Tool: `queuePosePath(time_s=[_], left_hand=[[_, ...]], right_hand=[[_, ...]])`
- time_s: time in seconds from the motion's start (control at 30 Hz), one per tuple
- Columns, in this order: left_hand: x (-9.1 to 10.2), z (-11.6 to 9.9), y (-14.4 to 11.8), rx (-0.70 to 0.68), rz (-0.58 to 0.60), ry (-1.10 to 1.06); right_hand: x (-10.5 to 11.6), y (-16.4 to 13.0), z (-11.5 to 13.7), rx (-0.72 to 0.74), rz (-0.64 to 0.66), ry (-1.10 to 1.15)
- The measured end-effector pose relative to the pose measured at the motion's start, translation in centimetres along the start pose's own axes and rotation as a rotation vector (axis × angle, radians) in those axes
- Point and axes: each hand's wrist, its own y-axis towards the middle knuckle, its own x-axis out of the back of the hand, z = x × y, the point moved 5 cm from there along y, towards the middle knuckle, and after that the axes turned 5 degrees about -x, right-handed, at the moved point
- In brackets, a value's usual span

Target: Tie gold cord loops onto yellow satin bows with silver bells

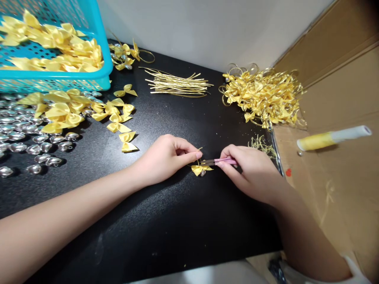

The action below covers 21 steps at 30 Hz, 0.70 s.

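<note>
Between thumb and forefinger, my left hand (167, 159) pinches a thin gold tie (199, 150) joined to a yellow ribbon bow (196, 170). The bow lies just above the black tabletop, with a silver bell (203, 172) at its middle. From the other side, my right hand (251, 171) grips a small pink-handled tool (226, 160) with two slim dark metal tips. Those tips reach the tie just above the bow. Whether the tool is snips or tweezers, I cannot tell.
A turquoise basket (107, 59) of yellow bows stands at the back left. Silver bells (34, 149) and loose bows (127, 137) spread before it. Gold ties (177, 83) lie at the back, beside a heap of tied bows (263, 94). Trimmings (262, 145) lie near the right edge, by cardboard (334, 189).
</note>
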Motion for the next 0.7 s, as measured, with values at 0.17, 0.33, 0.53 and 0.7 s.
queuePosePath(time_s=[0.17, 0.33, 0.53, 0.7], left_hand=[[0.0, -0.1, 0.0, 0.005, -0.003, 0.006], [0.0, -0.2, 0.0, 0.001, -0.003, 0.014], [0.0, 0.0, 0.1, 0.012, -0.010, 0.001], [0.2, 0.1, 0.0, 0.054, -0.027, -0.054]], right_hand=[[-0.3, 0.2, 0.0, -0.007, 0.012, 0.014], [-0.6, 0.3, -0.1, -0.010, 0.001, 0.009], [0.1, 0.3, 0.1, -0.012, 0.012, 0.048], [2.2, -1.5, -4.6, -0.275, -0.048, 0.150]])
